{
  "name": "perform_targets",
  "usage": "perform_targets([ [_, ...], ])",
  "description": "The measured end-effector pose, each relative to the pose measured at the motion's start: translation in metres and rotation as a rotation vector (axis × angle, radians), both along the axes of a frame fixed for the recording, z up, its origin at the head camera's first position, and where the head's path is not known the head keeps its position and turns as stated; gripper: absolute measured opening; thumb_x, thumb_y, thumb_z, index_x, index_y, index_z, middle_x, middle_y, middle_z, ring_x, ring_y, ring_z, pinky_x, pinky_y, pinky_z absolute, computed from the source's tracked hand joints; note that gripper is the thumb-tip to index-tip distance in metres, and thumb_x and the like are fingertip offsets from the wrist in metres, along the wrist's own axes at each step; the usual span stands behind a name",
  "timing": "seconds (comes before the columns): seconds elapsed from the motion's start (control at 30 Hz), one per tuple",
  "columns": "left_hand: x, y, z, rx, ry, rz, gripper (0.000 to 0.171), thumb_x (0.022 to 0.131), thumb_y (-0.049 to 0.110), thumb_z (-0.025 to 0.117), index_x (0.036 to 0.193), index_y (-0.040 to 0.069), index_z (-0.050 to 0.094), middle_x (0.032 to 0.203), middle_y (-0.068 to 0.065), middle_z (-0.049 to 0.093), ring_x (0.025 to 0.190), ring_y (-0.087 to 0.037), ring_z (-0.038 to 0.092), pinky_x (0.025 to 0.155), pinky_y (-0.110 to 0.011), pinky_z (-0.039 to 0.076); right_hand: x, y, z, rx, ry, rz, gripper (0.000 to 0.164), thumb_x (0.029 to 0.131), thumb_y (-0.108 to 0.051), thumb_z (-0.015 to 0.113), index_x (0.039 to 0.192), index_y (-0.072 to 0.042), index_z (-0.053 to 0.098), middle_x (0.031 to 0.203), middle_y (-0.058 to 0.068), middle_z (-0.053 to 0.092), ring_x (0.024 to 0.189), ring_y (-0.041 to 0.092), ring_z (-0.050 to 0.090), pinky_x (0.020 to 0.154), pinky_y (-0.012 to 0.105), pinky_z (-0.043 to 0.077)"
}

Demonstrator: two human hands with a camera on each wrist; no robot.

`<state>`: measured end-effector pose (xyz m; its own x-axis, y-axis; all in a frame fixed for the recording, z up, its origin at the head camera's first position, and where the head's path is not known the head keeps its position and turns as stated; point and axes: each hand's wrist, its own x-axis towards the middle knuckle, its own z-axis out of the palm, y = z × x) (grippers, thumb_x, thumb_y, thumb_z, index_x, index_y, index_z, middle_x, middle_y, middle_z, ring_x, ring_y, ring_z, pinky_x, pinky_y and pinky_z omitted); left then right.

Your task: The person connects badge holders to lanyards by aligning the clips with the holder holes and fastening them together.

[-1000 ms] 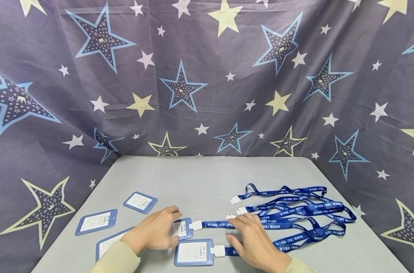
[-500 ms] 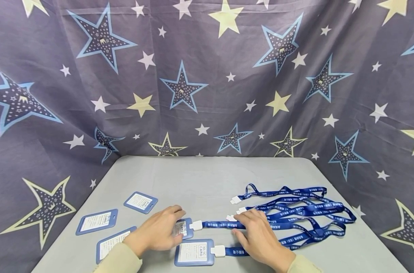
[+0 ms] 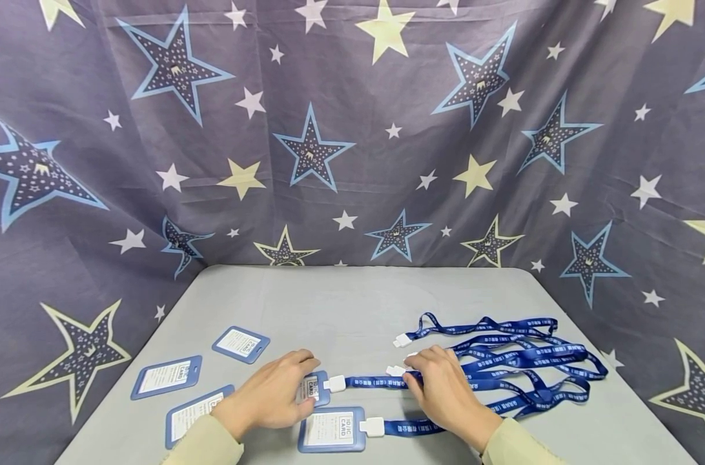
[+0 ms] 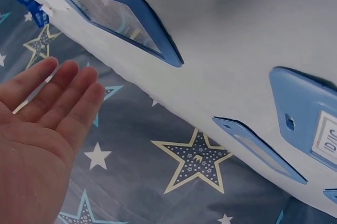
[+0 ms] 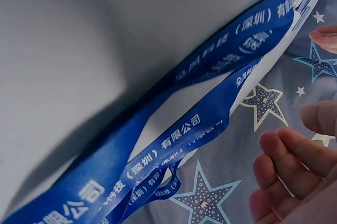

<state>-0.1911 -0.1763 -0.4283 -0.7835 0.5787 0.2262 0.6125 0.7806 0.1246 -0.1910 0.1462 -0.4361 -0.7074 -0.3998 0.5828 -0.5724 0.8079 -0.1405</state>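
My left hand (image 3: 274,391) is over a blue ID badge holder (image 3: 319,389), covering its left part. In the left wrist view, its fingers are extended and the palm is bare. A white clip (image 3: 334,383) joins that holder to a blue lanyard (image 3: 374,383). Nearer me lies a second holder (image 3: 332,431), fastened by its own clip (image 3: 372,427) to another lanyard (image 3: 410,427). Above the lanyards is my right hand (image 3: 451,394), fingers loosely bent with nothing in them; it hides part of the straps and a clip.
Three separate badge holders lie at the left: one at the back (image 3: 241,344), one at the far left (image 3: 166,378) and one by my left sleeve (image 3: 191,416). Several lanyards (image 3: 538,357) spread across the right of the grey table (image 3: 329,310). A star-patterned curtain (image 3: 352,161) stands behind.
My right hand has shifted a little to the right and away from me over the lanyards. The left hand stays nearly in place; holders and lanyards look unmoved.
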Motion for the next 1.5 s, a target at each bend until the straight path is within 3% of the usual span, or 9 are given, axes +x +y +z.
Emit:
perform_targets([
  [0.37, 0.006, 0.006, 0.002, 0.007, -0.015, -0.024, 0.059, 0.079, 0.037, 0.065, 0.129, 0.007, 0.057, 0.128, -0.007, 0.055, 0.117, -0.024, 0.054, 0.097, -0.043, 0.045, -0.008, 0.002, 0.001, 0.011, -0.029, -0.021, 0.020, 0.079, -0.023, 0.074, 0.094, -0.011, 0.073, 0.089, -0.001, 0.069, 0.085, 0.017, 0.057, 0.075, 0.033, 0.036],
  [0.7, 0.011, 0.011, 0.002, 0.012, 0.063, -0.060, 0.060, 0.080, 0.039, 0.064, 0.130, 0.007, 0.056, 0.128, -0.007, 0.056, 0.121, -0.025, 0.051, 0.102, -0.045, 0.040, -0.011, 0.002, 0.000, 0.022, -0.074, -0.057, 0.022, 0.080, -0.028, 0.074, 0.095, -0.013, 0.073, 0.092, -0.001, 0.070, 0.084, 0.017, 0.056, 0.076, 0.033, 0.037],
  [1.5, 0.020, 0.009, -0.006, 0.013, 0.116, -0.077, 0.064, 0.077, 0.044, 0.064, 0.130, 0.009, 0.057, 0.127, -0.005, 0.057, 0.120, -0.022, 0.051, 0.104, -0.042, 0.038, -0.020, -0.002, -0.001, 0.041, -0.075, -0.081, 0.021, 0.077, -0.029, 0.077, 0.091, -0.013, 0.074, 0.087, -0.001, 0.069, 0.081, 0.018, 0.056, 0.072, 0.034, 0.037],
])
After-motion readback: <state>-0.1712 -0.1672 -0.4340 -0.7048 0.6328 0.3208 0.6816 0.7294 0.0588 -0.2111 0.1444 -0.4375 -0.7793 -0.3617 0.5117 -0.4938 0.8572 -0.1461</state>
